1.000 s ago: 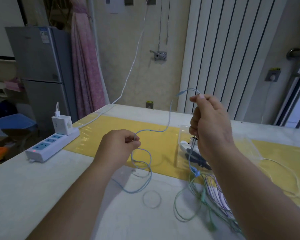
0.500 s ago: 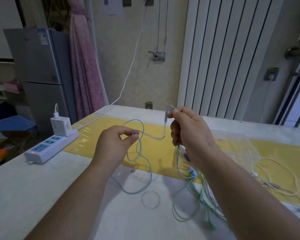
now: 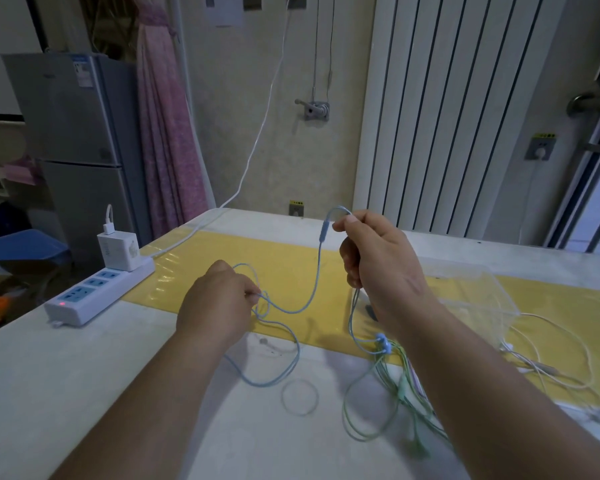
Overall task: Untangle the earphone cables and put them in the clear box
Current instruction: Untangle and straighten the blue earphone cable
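Pinched the blue earphone cable [image 3: 317,271] at centre frame with the left hand [image 3: 219,306], fingers [image 3: 248,295] curled round a small knot of loops. Gripped the same cable higher, right of centre, in the right hand [image 3: 381,268], fingers closed on it. Trailed slack down to the green cable tangle [image 3: 371,410], lower right. Showed the clear box [image 3: 478,299] behind the right wrist on the yellow mat [image 3: 257,251], and bare counter [image 3: 84,375] at lower left, out to the power strip [image 3: 97,292] by the left edge.

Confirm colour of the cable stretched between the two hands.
Light blue; the cable shows best in the head view, against the yellow mat.
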`<state>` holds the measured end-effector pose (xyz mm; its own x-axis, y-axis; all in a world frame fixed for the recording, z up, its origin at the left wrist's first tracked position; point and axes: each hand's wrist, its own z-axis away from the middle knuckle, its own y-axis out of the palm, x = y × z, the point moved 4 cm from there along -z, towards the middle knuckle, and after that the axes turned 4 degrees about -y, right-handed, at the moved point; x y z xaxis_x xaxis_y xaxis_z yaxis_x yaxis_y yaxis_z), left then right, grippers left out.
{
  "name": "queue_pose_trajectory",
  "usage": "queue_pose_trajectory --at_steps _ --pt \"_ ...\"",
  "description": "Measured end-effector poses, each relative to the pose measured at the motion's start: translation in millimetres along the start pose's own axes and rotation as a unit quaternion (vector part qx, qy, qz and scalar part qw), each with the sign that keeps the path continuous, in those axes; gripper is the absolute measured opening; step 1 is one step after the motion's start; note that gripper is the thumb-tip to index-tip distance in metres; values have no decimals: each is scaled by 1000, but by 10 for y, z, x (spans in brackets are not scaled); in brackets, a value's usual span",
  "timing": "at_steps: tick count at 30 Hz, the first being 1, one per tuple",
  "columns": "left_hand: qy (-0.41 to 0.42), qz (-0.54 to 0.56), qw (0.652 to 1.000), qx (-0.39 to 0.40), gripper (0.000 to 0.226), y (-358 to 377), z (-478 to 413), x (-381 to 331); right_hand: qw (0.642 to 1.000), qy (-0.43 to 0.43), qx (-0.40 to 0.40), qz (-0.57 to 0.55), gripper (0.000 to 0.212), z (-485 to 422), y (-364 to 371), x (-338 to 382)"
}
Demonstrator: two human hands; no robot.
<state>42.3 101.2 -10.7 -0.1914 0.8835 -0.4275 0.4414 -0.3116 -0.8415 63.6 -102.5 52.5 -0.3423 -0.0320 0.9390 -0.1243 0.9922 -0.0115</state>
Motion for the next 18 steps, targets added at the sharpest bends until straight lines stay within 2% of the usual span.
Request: queue_pose_trajectory --at_steps 2,4,6,9,12,18 --pt "2 48 999 -10 13 -28 -6 -22 1000 -5 -4 5 24 -4 -4 -10" --pt "-26 212 977 -19 14 -63 1 -58 1000 -5 -9 15 23 -14 -10 -34" --pt "-55 374 926 3 18 -70 25 -122 999 3 -15 37 23 -28 -24 -68" --pt "-60 516 853 50 21 -76 50 -202 996 25 -2 90 23 -34 -30 -134" --pt "-65 584 804 87 18 -108 78 -236 991 51 21 121 22 -26 5 -202" --pt "-77 606 787 84 6 -156 85 -250 985 128 54 103 22 36 77 -300"
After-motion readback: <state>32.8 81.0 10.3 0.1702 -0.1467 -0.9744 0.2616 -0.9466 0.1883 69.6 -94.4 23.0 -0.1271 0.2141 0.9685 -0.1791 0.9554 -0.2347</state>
